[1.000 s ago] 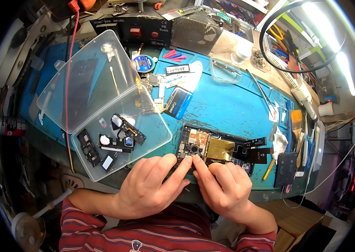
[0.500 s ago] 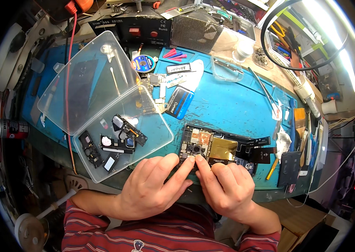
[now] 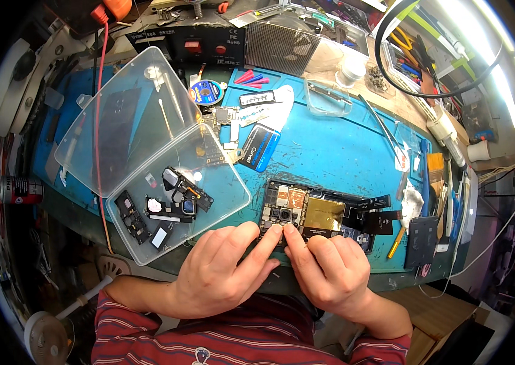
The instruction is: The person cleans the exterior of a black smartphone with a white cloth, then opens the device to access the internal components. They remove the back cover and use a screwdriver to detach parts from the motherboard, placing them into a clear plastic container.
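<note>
An opened smartphone (image 3: 279, 204) lies on the blue work mat with its inner board, camera module (image 3: 285, 214) and gold-coloured battery area (image 3: 324, 216) exposed. Black flex cables (image 3: 382, 222) stick out at its right side. My left hand (image 3: 224, 264) is closed against the phone's near edge, its index fingertip pressed just below the camera module. Beside it, my right hand (image 3: 330, 271) is also closed, its index fingertip pressing at almost the same spot. The fingertips nearly touch and hide whatever small part lies under them.
Left of the phone, a clear plastic box (image 3: 221, 194) holds several black phone parts; its lid (image 3: 117, 109) lies behind. A solder spool (image 3: 207, 92), circuit boards (image 3: 227, 114) and a blue-and-white packet (image 3: 260, 148) lie farther back. Tweezers (image 3: 379, 125), a brush (image 3: 434, 162) and a black plate (image 3: 420, 241) are at right.
Both index fingers stay pressed at the same spot on the phone. Only the view has shifted very slightly.
</note>
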A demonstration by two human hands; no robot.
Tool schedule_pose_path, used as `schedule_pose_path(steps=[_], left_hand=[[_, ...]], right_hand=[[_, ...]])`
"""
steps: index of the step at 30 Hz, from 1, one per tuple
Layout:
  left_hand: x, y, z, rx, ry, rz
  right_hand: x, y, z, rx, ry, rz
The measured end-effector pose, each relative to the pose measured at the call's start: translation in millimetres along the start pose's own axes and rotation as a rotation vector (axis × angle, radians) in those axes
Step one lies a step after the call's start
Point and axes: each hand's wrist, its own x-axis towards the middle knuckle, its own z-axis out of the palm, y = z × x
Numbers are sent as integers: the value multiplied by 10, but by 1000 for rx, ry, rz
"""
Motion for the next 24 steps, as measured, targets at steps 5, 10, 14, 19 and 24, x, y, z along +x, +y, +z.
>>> schedule_pose_path(steps=[5,10,14,19,24], left_hand=[[-10,2,15,23,11,13],[-2,13,21,32,14,6],[4,13,14,41,4,4],[10,16,-1,35,-13,5],[27,20,-19,42,-27,6]], right_hand=[[-2,12,-7,13,14,-22],[-15,22,2,4,8,-23],[-13,22,7,9,16,-21],[-13,17,6,12,21,-11],[-9,21,-2,27,11,-3]])
